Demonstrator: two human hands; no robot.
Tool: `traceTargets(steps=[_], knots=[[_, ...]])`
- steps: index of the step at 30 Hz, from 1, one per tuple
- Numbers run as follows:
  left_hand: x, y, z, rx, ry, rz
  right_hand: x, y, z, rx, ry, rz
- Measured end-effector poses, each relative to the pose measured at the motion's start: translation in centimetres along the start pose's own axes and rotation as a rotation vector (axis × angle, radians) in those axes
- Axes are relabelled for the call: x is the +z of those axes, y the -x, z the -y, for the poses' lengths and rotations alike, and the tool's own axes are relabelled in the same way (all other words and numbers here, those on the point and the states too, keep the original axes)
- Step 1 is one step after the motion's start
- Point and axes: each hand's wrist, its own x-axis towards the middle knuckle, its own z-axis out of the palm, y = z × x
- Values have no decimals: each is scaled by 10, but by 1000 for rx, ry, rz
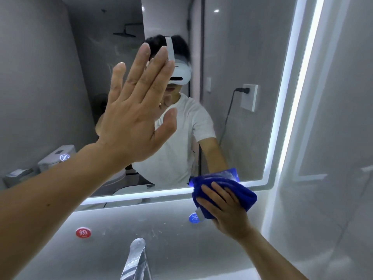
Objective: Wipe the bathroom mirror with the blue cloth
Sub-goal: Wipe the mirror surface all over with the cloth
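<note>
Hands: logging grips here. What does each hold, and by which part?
Right hand grips the bunched cloth over its lower left side. Left hand is open, holding nothing.

Wide bare glass of the mirror (242,57) is left free to the right of the fingers (141,65) of the left hand (133,122), and more to their left. The middle of the glass is covered by that hand, spread flat. Above the fingers (212,196) of the right hand (228,213), which grips the blue cloth (238,190) at the lower edge, the glass is unobstructed. Just right of them, passage is closed by the lit strip (282,118) and the side wall (333,138). Below them, room is taken by the tap (137,257).
</note>
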Motion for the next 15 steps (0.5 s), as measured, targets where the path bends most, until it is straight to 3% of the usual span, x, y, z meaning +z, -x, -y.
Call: traceTargets(steps=[10,15], knots=[[-6,3,-1,13,2,20,-2,5,15,189,-140,-34],[-2,0,2,19,-9,18,-27,-84,-30,289,-133,-298]])
